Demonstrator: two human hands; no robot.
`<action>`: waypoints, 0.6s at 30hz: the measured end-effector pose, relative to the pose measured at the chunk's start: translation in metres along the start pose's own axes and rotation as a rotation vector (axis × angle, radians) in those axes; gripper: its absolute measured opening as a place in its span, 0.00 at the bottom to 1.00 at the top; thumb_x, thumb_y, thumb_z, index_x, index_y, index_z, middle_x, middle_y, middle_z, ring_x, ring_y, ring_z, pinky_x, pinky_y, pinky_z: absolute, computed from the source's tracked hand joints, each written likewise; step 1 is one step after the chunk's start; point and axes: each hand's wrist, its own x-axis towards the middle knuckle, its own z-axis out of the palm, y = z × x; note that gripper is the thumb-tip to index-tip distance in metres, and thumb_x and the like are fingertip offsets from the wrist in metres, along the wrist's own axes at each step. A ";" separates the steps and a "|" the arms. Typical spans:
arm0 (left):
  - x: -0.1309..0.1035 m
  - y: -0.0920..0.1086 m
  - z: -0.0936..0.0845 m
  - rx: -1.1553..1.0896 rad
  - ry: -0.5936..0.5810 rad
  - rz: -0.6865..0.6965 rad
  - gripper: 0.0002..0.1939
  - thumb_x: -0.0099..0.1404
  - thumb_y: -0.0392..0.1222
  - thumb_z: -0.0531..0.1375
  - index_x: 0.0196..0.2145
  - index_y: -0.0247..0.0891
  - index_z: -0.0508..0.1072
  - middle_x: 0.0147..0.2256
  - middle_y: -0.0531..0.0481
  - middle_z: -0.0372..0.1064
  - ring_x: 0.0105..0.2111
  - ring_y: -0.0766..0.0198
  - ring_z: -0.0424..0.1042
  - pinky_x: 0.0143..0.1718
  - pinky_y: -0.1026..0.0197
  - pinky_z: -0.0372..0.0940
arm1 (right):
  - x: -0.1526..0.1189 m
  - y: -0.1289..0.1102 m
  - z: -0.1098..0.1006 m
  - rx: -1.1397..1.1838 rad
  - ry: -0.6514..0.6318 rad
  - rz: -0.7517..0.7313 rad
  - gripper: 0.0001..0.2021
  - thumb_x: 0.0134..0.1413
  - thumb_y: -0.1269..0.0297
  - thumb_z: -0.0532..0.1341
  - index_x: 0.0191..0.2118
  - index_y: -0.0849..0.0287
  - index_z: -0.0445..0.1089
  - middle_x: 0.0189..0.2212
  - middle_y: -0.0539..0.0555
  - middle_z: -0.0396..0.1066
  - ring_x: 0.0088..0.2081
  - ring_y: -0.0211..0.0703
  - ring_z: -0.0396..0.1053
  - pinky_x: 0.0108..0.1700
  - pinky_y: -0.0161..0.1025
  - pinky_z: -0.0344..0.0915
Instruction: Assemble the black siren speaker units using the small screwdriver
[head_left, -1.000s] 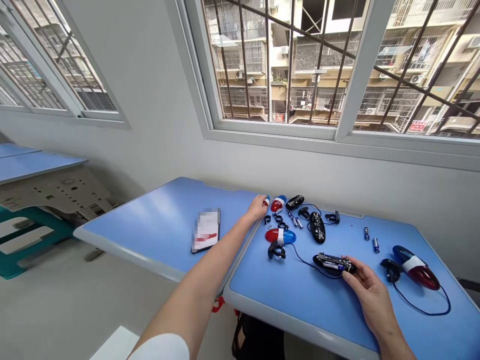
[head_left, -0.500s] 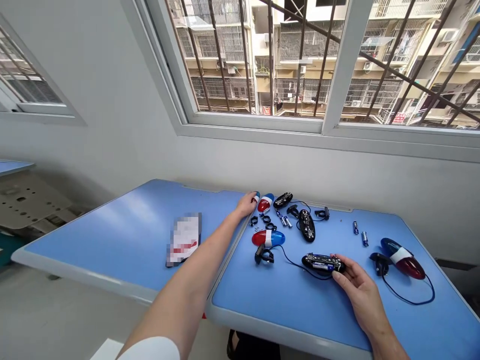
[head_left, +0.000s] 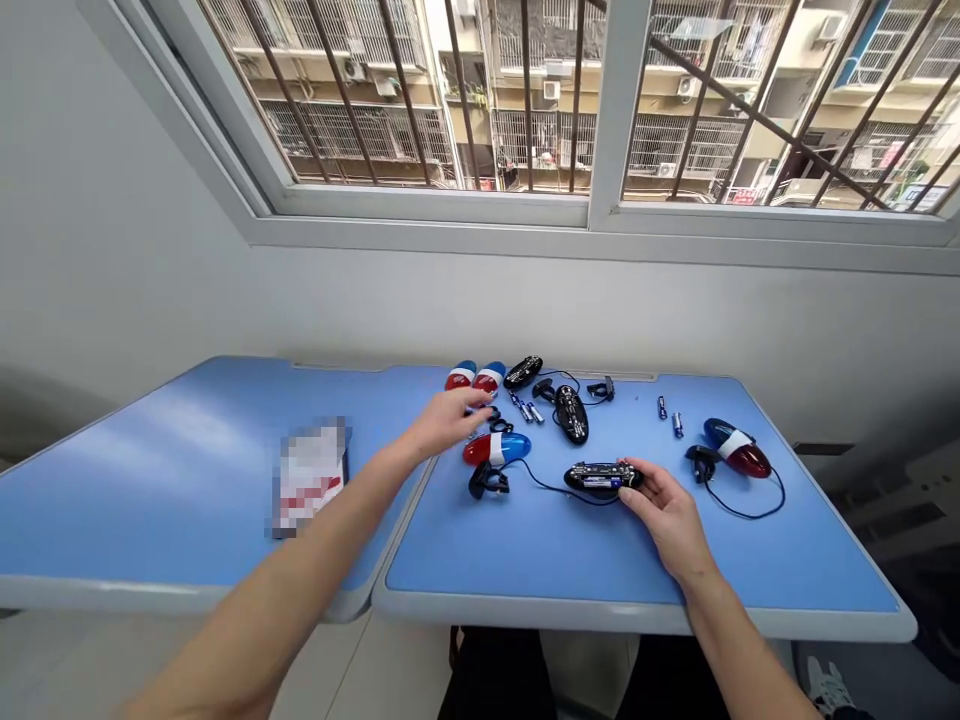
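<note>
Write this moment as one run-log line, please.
left hand: open, near small black rings | right hand: holding black casing, battery inside | also on table: red-and-blue covers, loose batteries

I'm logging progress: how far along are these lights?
One light at the right looks done, its cover on. The right hand holds an uncovered black housing with a battery inside. Two more uncovered housings and three loose red-and-blue covers seem left to assemble.

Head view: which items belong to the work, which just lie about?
Likely in the work:
black housing in right hand
two other black housings
red-blue covers
loose batteries
black clamps
right-side light

Likely just lying about:
blurred flat item, left table
</note>
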 end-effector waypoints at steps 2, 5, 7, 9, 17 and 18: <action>-0.024 0.017 0.000 0.071 -0.109 0.108 0.16 0.62 0.47 0.53 0.44 0.42 0.73 0.45 0.50 0.72 0.46 0.55 0.69 0.44 0.61 0.63 | 0.000 -0.002 0.001 0.006 -0.003 -0.003 0.22 0.39 0.55 0.71 0.43 0.56 0.73 0.44 0.56 0.75 0.48 0.50 0.71 0.54 0.50 0.65; -0.046 0.035 0.002 0.197 -0.212 0.150 0.15 0.64 0.46 0.51 0.41 0.39 0.72 0.43 0.45 0.71 0.42 0.54 0.69 0.38 0.59 0.64 | 0.000 -0.003 0.000 0.019 0.003 0.001 0.23 0.37 0.56 0.71 0.43 0.56 0.73 0.44 0.57 0.75 0.48 0.51 0.70 0.55 0.52 0.64; -0.051 0.042 0.003 0.247 -0.230 0.132 0.15 0.65 0.45 0.49 0.40 0.37 0.72 0.41 0.43 0.70 0.41 0.54 0.70 0.36 0.59 0.64 | 0.000 -0.004 -0.001 0.032 0.022 -0.001 0.23 0.36 0.56 0.72 0.42 0.55 0.73 0.44 0.56 0.75 0.49 0.51 0.70 0.56 0.52 0.63; -0.051 0.047 0.002 0.276 -0.240 0.095 0.14 0.65 0.43 0.49 0.42 0.37 0.71 0.40 0.43 0.70 0.41 0.54 0.70 0.36 0.59 0.64 | 0.001 -0.004 -0.002 0.040 0.044 -0.007 0.23 0.35 0.56 0.72 0.42 0.55 0.73 0.44 0.56 0.75 0.49 0.51 0.70 0.56 0.53 0.63; -0.056 0.080 0.009 0.376 -0.224 -0.051 0.11 0.63 0.42 0.54 0.40 0.35 0.70 0.43 0.38 0.68 0.41 0.50 0.71 0.36 0.56 0.64 | 0.001 -0.007 -0.002 0.036 0.061 -0.031 0.23 0.35 0.56 0.72 0.41 0.55 0.73 0.45 0.57 0.75 0.50 0.52 0.70 0.56 0.52 0.63; -0.057 0.082 0.012 0.375 -0.211 -0.055 0.11 0.63 0.42 0.55 0.40 0.35 0.70 0.43 0.38 0.68 0.41 0.49 0.71 0.36 0.56 0.64 | 0.001 -0.007 -0.002 0.032 0.061 -0.032 0.23 0.35 0.56 0.72 0.41 0.56 0.73 0.45 0.57 0.75 0.50 0.52 0.70 0.56 0.53 0.63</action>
